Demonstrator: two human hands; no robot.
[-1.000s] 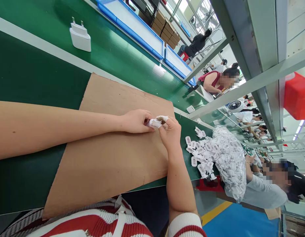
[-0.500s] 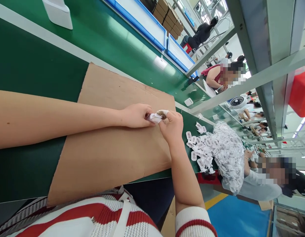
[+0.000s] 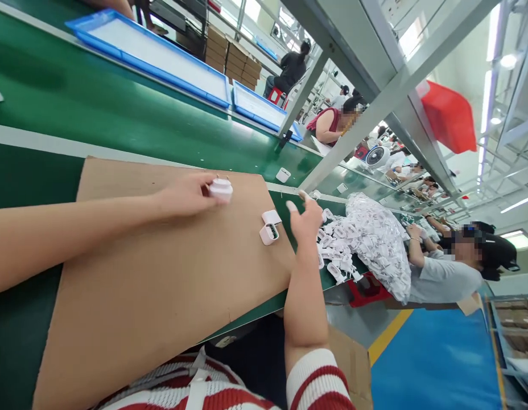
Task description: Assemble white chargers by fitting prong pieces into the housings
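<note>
My left hand point(image 3: 185, 195) is closed on a small white plastic plug case point(image 3: 221, 190), held over the cardboard sheet point(image 3: 170, 285); what look like short metal pins show at its top. Toward the right edge of the cardboard lies an open white case point(image 3: 269, 234) with a green circuit board visible inside. A flat white cover piece point(image 3: 271, 217) touches or nearly touches it. My right hand point(image 3: 307, 219) is just beyond the cardboard's right edge, beside the heap of white plastic parts point(image 3: 338, 250). Its thumb and forefinger, both in white finger covers, are apart with nothing between them.
A clear plastic bag of white parts point(image 3: 377, 245) stands behind the heap. Across the green belt point(image 3: 161, 131) lie blue-rimmed trays point(image 3: 161, 60). One white piece point(image 3: 283, 175) rests near the metal post point(image 3: 319, 165). A co-worker in grey point(image 3: 443, 279) sits to the right.
My hands have come apart: the left moved left with the white case, the right moved toward the heap. An open case and a cover now lie on the cardboard. The view has shifted.
</note>
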